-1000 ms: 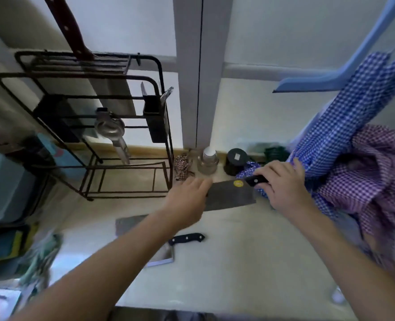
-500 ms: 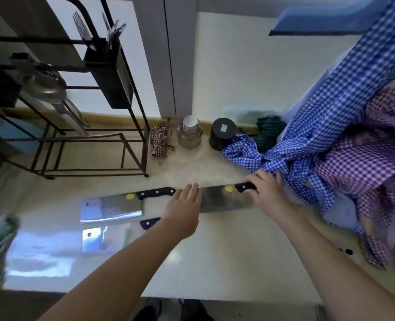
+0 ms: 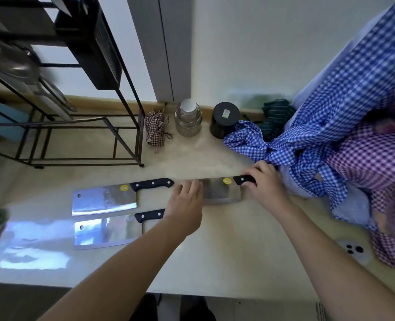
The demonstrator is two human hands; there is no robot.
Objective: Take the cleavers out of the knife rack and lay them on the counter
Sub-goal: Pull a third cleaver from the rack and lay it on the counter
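Three black-handled steel cleavers are on the pale counter [image 3: 226, 256]. One cleaver [image 3: 103, 200] lies flat at centre left, and a second cleaver [image 3: 106, 230] lies just in front of it. The third cleaver [image 3: 222, 189] sits to their right, low on the counter. My right hand [image 3: 264, 184] grips its black handle. My left hand [image 3: 187, 200] rests its fingers flat on the blade's left end. The black wire knife rack [image 3: 122, 126] stands at the back left; its top is out of view.
A metal jar [image 3: 188, 121] and a black canister [image 3: 224, 119] stand by the back wall, next to a small checked cloth [image 3: 156, 128]. Blue checked shirt [image 3: 330, 107] and purple checked cloth [image 3: 377, 163] crowd the right. A phone [image 3: 354, 250] lies at the right edge.
Both hands brought the third cleaver down from mid-air to the counter, right of the other two. The view has tilted down and closer to the counter.
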